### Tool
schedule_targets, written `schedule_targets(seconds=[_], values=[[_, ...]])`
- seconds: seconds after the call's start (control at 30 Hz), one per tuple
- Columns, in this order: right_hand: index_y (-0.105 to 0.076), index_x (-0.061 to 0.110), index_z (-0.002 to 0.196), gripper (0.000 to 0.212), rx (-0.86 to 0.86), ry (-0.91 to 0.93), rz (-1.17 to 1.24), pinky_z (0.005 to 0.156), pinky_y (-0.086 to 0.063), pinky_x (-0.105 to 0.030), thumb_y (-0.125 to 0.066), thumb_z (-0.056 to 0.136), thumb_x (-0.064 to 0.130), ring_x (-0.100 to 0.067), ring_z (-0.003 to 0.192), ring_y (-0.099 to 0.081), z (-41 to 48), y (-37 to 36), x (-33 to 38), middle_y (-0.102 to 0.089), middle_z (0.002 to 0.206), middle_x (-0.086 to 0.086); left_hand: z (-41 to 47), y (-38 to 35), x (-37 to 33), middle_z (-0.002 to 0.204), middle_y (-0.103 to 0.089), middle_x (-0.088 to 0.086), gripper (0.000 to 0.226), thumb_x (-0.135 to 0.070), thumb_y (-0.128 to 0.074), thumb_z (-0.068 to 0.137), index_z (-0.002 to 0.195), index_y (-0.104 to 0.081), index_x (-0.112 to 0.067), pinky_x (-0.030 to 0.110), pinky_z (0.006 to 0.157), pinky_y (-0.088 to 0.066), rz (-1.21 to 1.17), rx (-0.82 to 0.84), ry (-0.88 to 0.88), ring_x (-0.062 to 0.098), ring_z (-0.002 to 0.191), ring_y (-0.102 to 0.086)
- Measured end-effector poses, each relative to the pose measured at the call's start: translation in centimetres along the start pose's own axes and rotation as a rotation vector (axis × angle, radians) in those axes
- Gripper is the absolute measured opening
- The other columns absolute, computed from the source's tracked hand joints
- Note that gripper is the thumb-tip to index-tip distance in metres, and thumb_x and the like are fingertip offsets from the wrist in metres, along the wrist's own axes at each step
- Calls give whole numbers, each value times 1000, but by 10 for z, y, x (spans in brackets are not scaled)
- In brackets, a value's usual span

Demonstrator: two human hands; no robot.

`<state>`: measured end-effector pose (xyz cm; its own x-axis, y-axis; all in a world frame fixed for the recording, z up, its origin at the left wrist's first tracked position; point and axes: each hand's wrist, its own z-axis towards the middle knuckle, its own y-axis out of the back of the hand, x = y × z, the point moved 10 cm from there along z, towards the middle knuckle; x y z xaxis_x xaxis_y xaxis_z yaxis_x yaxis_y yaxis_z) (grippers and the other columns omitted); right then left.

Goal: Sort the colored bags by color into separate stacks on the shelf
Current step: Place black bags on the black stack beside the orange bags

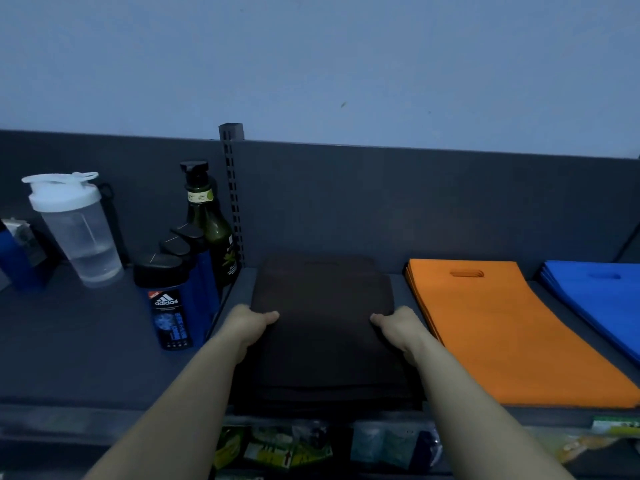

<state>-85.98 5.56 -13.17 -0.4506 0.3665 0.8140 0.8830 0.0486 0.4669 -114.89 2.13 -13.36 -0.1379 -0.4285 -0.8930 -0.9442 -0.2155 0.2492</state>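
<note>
**Centre frame: brown bags (322,299) held at both sides**

The left hand (250,322) and right hand (398,323) each grip one side edge of the brown bags, thumbs on top and fingers hidden beneath. The stack lies flat between them on the shelf (86,368). To its right, slightly apart, lie the orange bags (491,327), then the blue bags (599,299) at the right edge. At left stand dark bottles (169,306) and a clear shaker cup (76,230).

Arms: both bare, extended forward, forearms converging slightly.
Left hand (251,323): thumb laid on top of the brown bag stack (322,306), left edge gripped.
Right hand (398,325): thumb laid on top, right edge gripped.
</note>
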Motion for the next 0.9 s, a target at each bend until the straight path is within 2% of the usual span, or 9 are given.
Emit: schedule_targets(seconds=[0.07, 0.13, 0.27, 0.4, 0.47, 0.53, 0.6, 0.77, 0.9], values=[[-50, 9, 111, 24, -2, 13, 128, 70, -52, -29, -60, 92, 20, -22, 86, -60, -2, 4, -1, -60, 99, -6, 0, -5, -5, 119, -61, 10, 43, -18, -66, 89, 128, -51, -7, 34, 79, -52, -95, 22, -62, 23, 97, -61], [-52, 10, 111, 25, -42, 87, 252, 62, -50, -27, -62, 89, 15, -19, 83, -62, -3, 12, 3, -63, 98, -4, -5, -7, -17, 116, -63, 7, 33, -16, -65, 90, 120, -54, -11, 30, 76, -53, -180, 33, -168, 20, 96, -62], [-52, 11, 112, 29, -195, 374, 380, 75, -50, -28, -63, 86, 6, -15, 87, -63, -15, 42, 39, -66, 109, -8, -29, 4, -59, 112, -62, -6, 34, -17, -64, 91, 122, -50, -21, 22, 77, -50, -235, -33, -436, 8, 98, -60], [-46, 10, 117, 37, -294, 573, 412, 88, -48, -32, -62, 84, 6, -18, 97, -61, -34, 74, 80, -62, 106, -3, -47, 14, -97, 118, -61, -8, 35, -21, -64, 90, 121, -48, -26, 34, 94, -50, -228, -84, -601, 11, 107, -60], [-43, 13, 120, 43, -302, 609, 454, 90, -49, -33, -64, 82, 17, -16, 102, -61, -38, 84, 88, -61, 109, 1, -55, 20, -110, 122, -58, -8, 38, -30, -63, 90, 123, -44, -27, 32, 95, -49, -191, -134, -662, 10, 109, -57], [-41, 18, 124, 47, -274, 640, 493, 91, -48, -29, -67, 86, 24, -6, 104, -59, -42, 86, 92, -59, 112, 9, -64, 21, -119, 124, -52, -8, 47, -38, -58, 92, 131, -37, -22, 27, 92, -45, -140, -183, -716, 9, 111, -54], [-43, 20, 125, 47, -261, 668, 486, 91, -47, -26, -68, 87, 29, 0, 104, -58, -48, 81, 96, -58, 114, 16, -74, 16, -122, 124, -50, -7, 48, -37, -51, 95, 135, -33, -16, 24, 91, -40, -82, -218, -775, 9, 112, -51], [-49, 20, 113, 50, -370, 705, 454, 96, -50, -43, -72, 77, 47, -14, 104, -61, -57, 93, 103, -62, 115, 3, -86, 18, -126, 125, -52, -3, 41, -34, -45, 98, 131, -35, -13, 23, 90, -41, -8, -280, -855, 9, 110, -51], [-50, 16, 113, 39, -392, 753, 507, 95, -50, -41, -72, 83, 30, -8, 97, -62, -63, 96, 109, -64, 107, 8, -100, 16, -130, 121, -54, -6, 38, -32, -46, 98, 130, -36, -14, 14, 87, -44, -3, -314, -941, 2, 105, -52]])
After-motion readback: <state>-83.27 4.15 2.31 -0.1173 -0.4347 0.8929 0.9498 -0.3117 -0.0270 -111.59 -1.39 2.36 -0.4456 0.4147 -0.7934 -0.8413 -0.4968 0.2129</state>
